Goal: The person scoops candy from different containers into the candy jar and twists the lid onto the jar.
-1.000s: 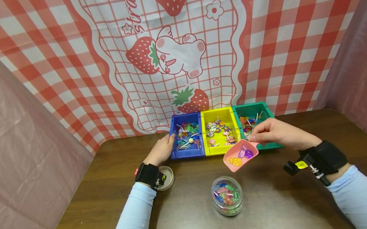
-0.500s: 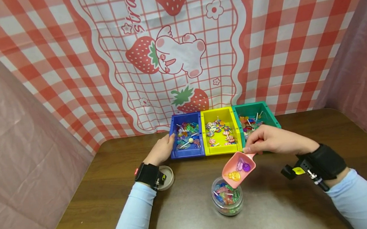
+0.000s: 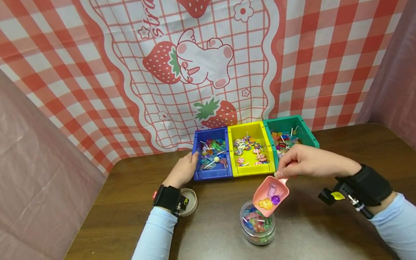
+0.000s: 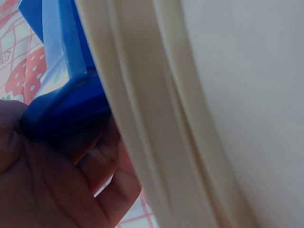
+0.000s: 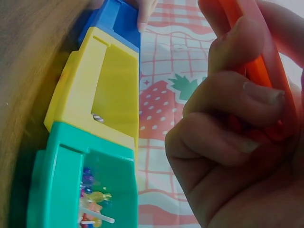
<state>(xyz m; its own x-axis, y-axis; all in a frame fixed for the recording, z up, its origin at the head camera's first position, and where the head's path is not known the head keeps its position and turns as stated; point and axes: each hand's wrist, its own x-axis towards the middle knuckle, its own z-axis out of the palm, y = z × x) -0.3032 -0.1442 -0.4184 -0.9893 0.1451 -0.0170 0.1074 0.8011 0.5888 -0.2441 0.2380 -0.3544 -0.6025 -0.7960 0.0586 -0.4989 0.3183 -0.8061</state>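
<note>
My right hand (image 3: 303, 162) grips the handle of a pink scoop (image 3: 279, 185). Two purple candies and a yellow candy (image 3: 266, 204) lie in its bowl, which tilts over the rim of a clear jar (image 3: 259, 239). Colourful candies fill much of that jar. In the right wrist view, curled fingers (image 5: 237, 99) wrap the scoop handle. My left hand (image 3: 182, 170) holds the left side of the blue bin (image 3: 210, 175); the left wrist view has its thumb and fingers around the bin's edge (image 4: 66, 109).
A yellow bin (image 3: 250, 169) with swirl lollipops and a green bin (image 3: 305, 130) with mixed candies join the blue one in a row. Beside my left wrist lies a pale round lid (image 3: 192, 203). A checked strawberry cloth (image 3: 205, 79) hangs behind the wooden table (image 3: 126, 197).
My right hand has brought the scoop down and toward me, from in front of the bins to over the jar. The candies shifted slightly in the scoop. My left hand stays put.
</note>
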